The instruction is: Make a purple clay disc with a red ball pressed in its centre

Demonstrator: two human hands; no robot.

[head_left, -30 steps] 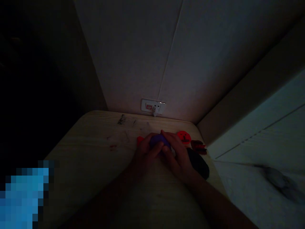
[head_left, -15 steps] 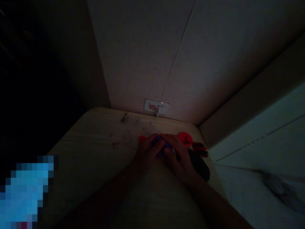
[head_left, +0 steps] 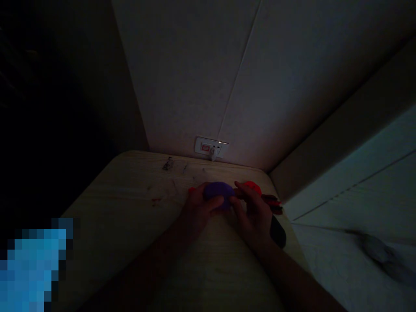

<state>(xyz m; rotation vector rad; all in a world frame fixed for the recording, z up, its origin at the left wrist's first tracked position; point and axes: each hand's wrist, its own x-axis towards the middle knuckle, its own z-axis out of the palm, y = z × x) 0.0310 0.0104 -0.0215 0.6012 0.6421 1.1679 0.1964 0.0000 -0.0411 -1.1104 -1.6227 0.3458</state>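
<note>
A smooth purple rounded piece, its exact kind hard to make out in the dim light, is near the back of the wooden table. My left hand is closed around its left side, the thumb lying across the front. To the right, my right hand touches the piece's right edge with its thumb, while its other fingers are lifted and apart. A bit of a red thing peeks out behind my left hand. Beyond my right hand lies a red round piece, partly covered by the fingers.
Dark red pieces and a black flat thing lie by the right edge of the wooden table. Behind it, a wall socket holds a plug. A pale cabinet or panel stands at the right.
My right hand's fingers have lifted off the purple piece and spread rightward, exposing more of its top. My left hand still holds it. The view has shifted slightly.
</note>
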